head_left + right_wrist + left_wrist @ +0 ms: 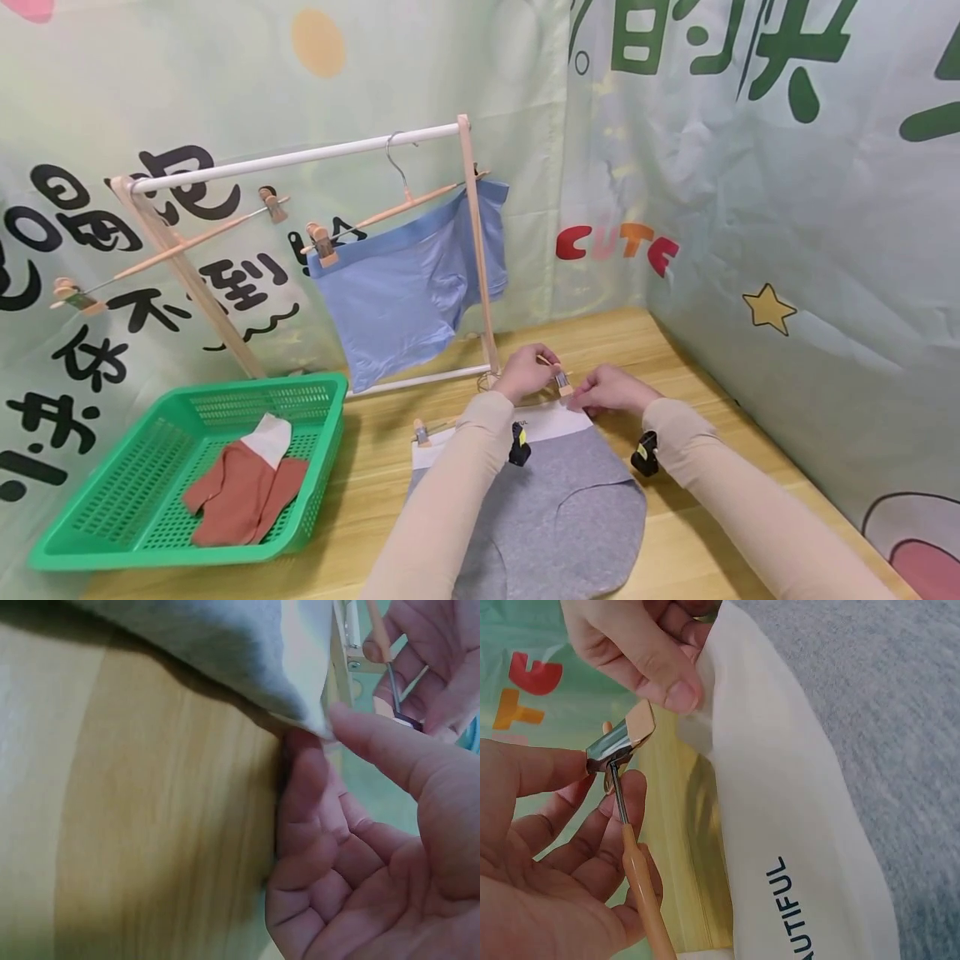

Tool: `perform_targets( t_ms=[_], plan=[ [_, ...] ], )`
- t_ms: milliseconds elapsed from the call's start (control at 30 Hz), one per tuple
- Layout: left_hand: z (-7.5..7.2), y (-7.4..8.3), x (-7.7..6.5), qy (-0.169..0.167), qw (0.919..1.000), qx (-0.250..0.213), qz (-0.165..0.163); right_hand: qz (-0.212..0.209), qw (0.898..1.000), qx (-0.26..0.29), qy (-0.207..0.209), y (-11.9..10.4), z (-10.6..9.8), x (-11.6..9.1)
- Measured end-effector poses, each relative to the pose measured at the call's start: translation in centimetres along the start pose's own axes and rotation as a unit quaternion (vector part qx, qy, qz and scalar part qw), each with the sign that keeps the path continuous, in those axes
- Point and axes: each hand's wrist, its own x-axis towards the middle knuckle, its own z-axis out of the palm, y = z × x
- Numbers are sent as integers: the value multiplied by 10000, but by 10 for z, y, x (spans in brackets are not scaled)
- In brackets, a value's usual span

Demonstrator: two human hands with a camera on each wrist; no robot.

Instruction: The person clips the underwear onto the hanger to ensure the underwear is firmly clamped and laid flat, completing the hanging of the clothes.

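Note:
Grey underpants (562, 508) with a white waistband (780, 825) lie spread on the table, lettering along the band. My left hand (528, 372) pinches the clip (622, 739) at one end of a wooden hanger (641, 889). That clip is beside the waistband corner, apart from it in the left wrist view. My right hand (611, 390) pinches this corner between thumb and fingers, lifting it slightly. At the hanger's other end, a second clip (422, 433) sits at the waistband's left corner. My left forearm hides part of the hanger and the band.
A green basket (318, 492) on the left holds a rust-brown garment (240, 492) with a white band. Behind stands a drying rack (300, 156), with blue underpants (405, 283) clipped to one hanger and a bare hanger (187, 243) beside them. Printed cloth walls (750, 250) border the table.

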Motion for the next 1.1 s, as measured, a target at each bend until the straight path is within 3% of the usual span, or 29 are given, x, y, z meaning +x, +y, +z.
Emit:
perform_targets(
  t_ms=[167, 467, 800, 1100],
  plan=[
    [-1, -1, 0, 54, 9997, -201, -129, -110, 9997, -121, 161, 0, 4, 5],
    [-3, -7, 1, -27, 9989, -315, -340, -338, 9990, 181, 247, 6, 5, 2],
    [-1, -6, 3, 159, 9993, 139, -312, -381, 9979, 412, 330, 7, 2, -3],
    [-4, -11, 6, 243, 9984, -294, -409, -359, 9977, 409, 408, 8, -1, -3]
  ],
)
